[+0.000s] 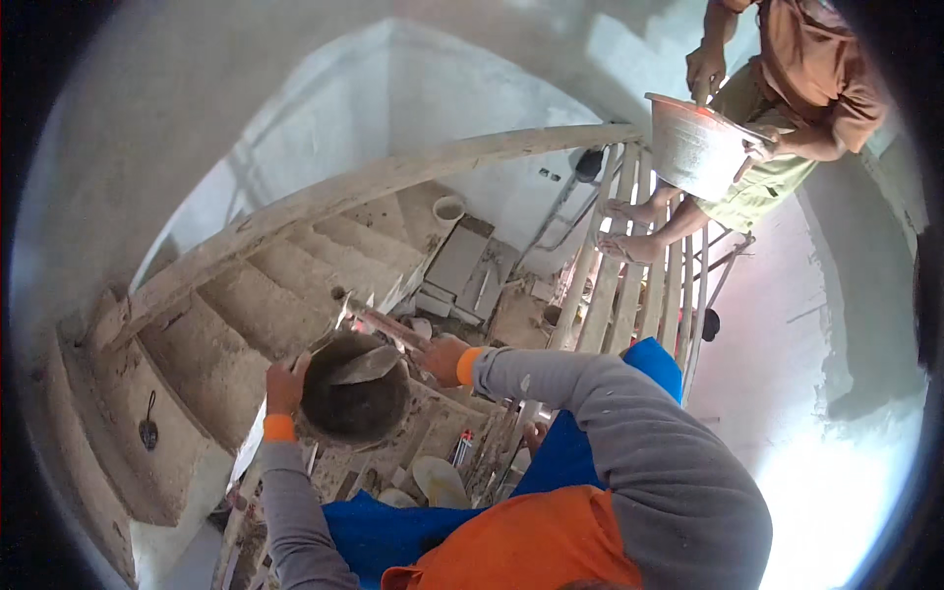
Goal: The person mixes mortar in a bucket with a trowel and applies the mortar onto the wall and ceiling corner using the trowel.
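Note:
My left hand (285, 383) grips the left rim of a dark round bucket (344, 413) that holds grey-brown material. My right hand (442, 359) is closed on the handle of a trowel, whose flat metal blade (366, 366) lies tilted inside the bucket's mouth. The bucket hangs over dusty steps and boards below me. Both my forearms are in long grey sleeves with orange cuffs.
Concrete stairs (256, 305) with a curved beam (393, 177) run along the left. A co-worker (806, 69) stands barefoot on wooden poles (615, 295) at upper right, holding a pale bucket (693, 152) and a tool. Plastered walls (492, 88) surround us; tiles (462, 261) lie below.

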`<state>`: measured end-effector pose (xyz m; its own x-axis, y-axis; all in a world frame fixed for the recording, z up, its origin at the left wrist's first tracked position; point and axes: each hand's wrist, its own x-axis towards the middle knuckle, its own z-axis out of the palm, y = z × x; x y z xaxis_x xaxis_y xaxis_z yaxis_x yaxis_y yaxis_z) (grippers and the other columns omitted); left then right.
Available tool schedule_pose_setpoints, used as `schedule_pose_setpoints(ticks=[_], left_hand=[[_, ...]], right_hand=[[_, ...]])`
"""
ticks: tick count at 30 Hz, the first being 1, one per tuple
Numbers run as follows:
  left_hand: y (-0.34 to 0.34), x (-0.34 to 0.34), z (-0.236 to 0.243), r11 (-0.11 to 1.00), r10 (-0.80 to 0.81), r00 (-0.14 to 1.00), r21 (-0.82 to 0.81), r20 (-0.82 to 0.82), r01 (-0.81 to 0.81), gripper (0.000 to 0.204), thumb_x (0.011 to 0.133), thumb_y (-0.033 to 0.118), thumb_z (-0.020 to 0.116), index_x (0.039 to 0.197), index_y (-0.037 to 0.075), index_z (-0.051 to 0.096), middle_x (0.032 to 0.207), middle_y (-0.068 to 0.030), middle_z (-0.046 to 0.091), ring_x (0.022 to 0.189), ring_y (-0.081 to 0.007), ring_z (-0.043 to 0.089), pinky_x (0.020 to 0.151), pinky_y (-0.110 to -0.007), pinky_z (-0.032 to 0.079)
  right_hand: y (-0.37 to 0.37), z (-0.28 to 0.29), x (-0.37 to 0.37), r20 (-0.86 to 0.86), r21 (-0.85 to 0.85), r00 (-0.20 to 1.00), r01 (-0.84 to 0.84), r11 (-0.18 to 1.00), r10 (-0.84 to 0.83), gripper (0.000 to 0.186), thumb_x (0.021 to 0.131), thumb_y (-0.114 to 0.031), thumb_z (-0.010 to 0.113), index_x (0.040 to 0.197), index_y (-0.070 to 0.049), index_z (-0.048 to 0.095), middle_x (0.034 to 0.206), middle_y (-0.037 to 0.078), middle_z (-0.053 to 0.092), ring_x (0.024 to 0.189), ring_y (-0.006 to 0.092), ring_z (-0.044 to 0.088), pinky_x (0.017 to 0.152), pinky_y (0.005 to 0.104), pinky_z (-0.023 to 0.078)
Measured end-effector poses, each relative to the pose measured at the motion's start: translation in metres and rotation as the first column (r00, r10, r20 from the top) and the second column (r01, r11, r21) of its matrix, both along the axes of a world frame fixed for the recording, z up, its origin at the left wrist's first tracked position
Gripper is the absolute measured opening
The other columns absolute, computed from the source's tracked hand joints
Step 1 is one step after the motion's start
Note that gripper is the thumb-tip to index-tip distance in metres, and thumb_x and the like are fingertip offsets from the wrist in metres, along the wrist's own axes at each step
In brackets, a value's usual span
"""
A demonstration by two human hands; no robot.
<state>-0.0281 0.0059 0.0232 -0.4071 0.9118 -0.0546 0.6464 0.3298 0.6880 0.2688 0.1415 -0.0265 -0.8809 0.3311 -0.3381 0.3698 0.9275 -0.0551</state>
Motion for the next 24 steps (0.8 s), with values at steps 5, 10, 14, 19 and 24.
schedule_pose_setpoints(ticks=[5,10,14,19,24], left_hand=[[-0.05,-0.042,-0.04,0.996,0.08,0.989,-0.032,-0.122,-0.084,0.045,0.085,0.04,0.054,0.079,-0.005,0.061,0.073,-0.0258,0.056,0.069,-0.0384,0.057,0.063,-0.04,0.042],[-0.045,-0.053,-0.044,0.985,0.156,0.988,-0.073,0.005,-0.155,0.048,0.086,0.04,0.053,0.074,-0.006,0.057,0.067,-0.0239,0.054,0.057,-0.0298,0.049,0.06,-0.038,0.04],[-0.034,-0.056,-0.051,0.995,0.093,0.994,-0.024,-0.061,-0.094,0.048,0.086,0.039,0.054,0.07,-0.006,0.054,0.061,-0.0208,0.049,0.054,-0.0231,0.043,0.056,-0.038,0.038],[-0.024,-0.053,-0.05,0.999,0.048,0.995,0.029,-0.086,-0.046,0.046,0.086,0.035,0.055,0.064,-0.006,0.05,0.055,-0.0182,0.042,0.053,-0.0165,0.037,0.052,-0.037,0.034],[-0.036,-0.065,-0.06,0.997,0.029,0.999,0.064,0.031,-0.031,0.043,0.087,0.033,0.053,0.072,-0.007,0.056,0.06,-0.0192,0.052,0.055,-0.0191,0.045,0.057,-0.036,0.038]], right_hand=[[0.014,-0.044,0.044,-0.043,-0.059,0.991,0.128,0.99,-0.131,0.036,0.072,-0.011,0.058,0.106,-0.005,0.05,0.093,0.015,0.055,0.087,0.0331,0.058,0.069,0.0425,0.047],[0.089,-0.059,0.1,-0.056,0.197,0.973,0.231,0.953,-0.224,0.028,0.075,-0.016,0.052,0.103,-0.009,0.053,0.094,0.015,0.057,0.091,0.0332,0.057,0.073,0.0435,0.045],[0.06,-0.033,0.07,-0.32,-0.11,0.93,0.152,0.982,-0.18,0.038,0.072,-0.019,0.053,0.108,-0.009,0.052,0.102,0.013,0.059,0.09,0.0316,0.059,0.076,0.0445,0.047],[-0.023,-0.014,0.01,-0.126,-0.238,0.992,-0.056,0.97,0.026,0.042,0.07,-0.021,0.051,0.11,-0.007,0.052,0.087,0.019,0.061,0.079,0.0366,0.06,0.07,0.0453,0.048],[-0.021,0.071,0.032,-0.307,-0.42,0.919,0.101,0.902,-0.246,0.037,0.069,-0.024,0.059,0.095,0.001,0.052,0.071,0.019,0.058,0.064,0.0358,0.058,0.06,0.0416,0.05]])
